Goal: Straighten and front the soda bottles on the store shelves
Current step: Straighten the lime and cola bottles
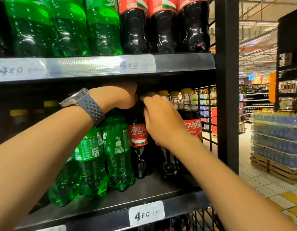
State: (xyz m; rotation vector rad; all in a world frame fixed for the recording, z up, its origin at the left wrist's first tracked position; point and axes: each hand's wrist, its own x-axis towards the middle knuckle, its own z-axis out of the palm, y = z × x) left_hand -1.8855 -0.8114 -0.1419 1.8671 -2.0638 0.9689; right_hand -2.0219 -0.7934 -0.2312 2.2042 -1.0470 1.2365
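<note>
The right hand (161, 119) curled its grip round the neck of a cola bottle (167, 162) standing on the shelf (144, 189) directly below it. The left hand (121, 95), just beside, hid its fingers: grip unclear. Full, heavy and slick, the bottle probably handled best by its neck.

I read 420 on the shelf-edge price tags (137, 65), 可口 on a cola bottle (138, 131), and part of "Sprite" on a green bottle (89, 139).
</note>
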